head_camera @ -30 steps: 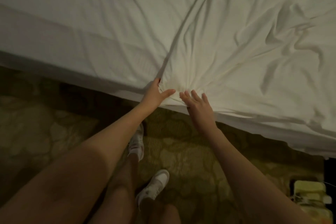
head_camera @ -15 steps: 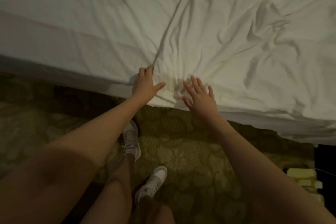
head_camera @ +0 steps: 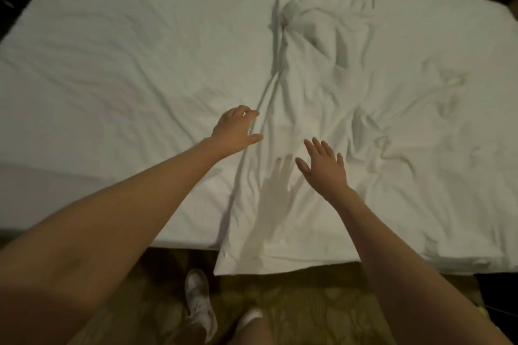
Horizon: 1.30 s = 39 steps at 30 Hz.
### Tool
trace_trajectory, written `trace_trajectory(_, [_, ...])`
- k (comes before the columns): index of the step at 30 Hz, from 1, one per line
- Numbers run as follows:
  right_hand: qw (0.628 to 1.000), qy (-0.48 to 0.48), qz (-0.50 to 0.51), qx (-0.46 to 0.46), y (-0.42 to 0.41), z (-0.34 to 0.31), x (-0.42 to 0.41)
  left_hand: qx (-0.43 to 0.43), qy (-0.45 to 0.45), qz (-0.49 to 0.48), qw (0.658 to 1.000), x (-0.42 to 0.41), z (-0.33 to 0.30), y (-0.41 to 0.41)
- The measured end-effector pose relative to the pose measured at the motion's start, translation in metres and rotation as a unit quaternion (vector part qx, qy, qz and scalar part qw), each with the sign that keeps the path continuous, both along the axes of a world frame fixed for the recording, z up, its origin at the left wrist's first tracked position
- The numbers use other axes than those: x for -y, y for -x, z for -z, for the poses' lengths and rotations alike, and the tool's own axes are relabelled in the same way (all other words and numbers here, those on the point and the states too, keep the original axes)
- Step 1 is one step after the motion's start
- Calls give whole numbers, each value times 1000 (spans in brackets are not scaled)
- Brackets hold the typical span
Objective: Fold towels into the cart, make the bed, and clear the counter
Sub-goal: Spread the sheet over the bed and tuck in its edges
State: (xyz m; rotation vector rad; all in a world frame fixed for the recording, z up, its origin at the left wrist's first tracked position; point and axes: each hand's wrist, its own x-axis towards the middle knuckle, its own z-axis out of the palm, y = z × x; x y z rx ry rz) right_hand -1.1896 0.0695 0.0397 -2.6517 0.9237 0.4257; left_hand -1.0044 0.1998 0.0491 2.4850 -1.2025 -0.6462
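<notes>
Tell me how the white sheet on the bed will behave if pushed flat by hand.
The sheet is probably floppy and light: it lies in soft creases and drapes over the bed edge. Pushed, it would likely bunch ahead of the right hand, as in the ridge near the left hand.

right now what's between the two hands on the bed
Only wrinkled white sheet lies between the left hand and right hand, with the right hand's shadow; head view.

Wide white-covered bed [head_camera: 112, 70] carries a loose, rumpled white sheet [head_camera: 378, 148], bunched toward the far side, near edge overhanging the patterned brown carpet [head_camera: 308, 302].
</notes>
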Motion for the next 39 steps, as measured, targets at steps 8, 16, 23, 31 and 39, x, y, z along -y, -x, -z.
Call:
trace_trajectory(8, [999, 16, -6, 42, -76, -38, 87, -5, 1, -3, 1000, 84, -42, -73])
trace_trajectory(16, [998, 13, -37, 42, -140, -72, 171, -19, -24, -60, 998, 136, -67, -136])
trace_trajectory(23, [998, 18, -31, 49, -196, -86, 226, -28, -33, -38, 998, 206, -67, -195])
trace_trajectory(31, [999, 4, -22, 25, -306, -43, 288, -80, -21, -10, 996, 313, -24, -312])
trace_trajectory(39, [998, -50, -30, 20, -429, 50, 364, -148, 10, 86, 985, 393, 78, -402])
